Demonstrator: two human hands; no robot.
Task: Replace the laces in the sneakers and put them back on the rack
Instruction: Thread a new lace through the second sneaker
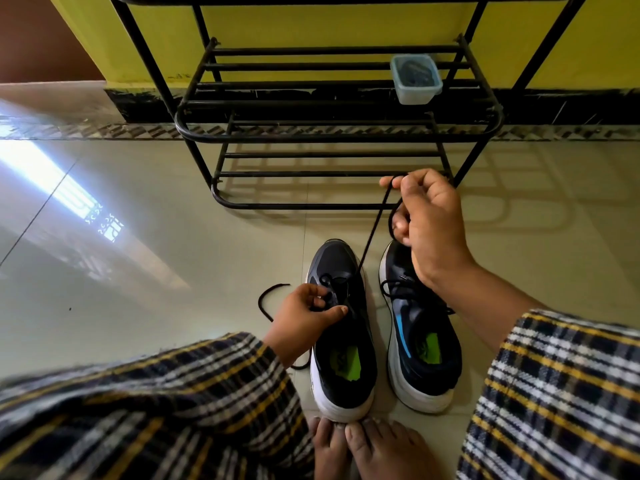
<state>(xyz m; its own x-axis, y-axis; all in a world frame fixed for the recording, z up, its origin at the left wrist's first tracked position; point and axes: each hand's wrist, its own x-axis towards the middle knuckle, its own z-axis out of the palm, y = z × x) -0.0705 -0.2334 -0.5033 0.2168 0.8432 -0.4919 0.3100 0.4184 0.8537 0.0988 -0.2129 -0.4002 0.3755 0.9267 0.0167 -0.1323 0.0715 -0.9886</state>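
Two black sneakers with white soles stand side by side on the floor, the left sneaker (341, 327) and the right sneaker (420, 334). My left hand (304, 318) grips the left sneaker's upper at the eyelets. My right hand (427, 216) is raised and pinches a black lace (372, 233) that runs taut down to the left sneaker. The lace's other end (265, 299) curls on the floor to the left. The right sneaker is laced. The black metal shoe rack (332, 136) stands just beyond the shoes.
A clear plastic box (415, 79) with dark contents sits on the rack's middle shelf at the right. My bare feet (363, 445) touch the left sneaker's heel. Pale floor tiles (145, 237) spread to the left; a yellow wall rises behind the rack.
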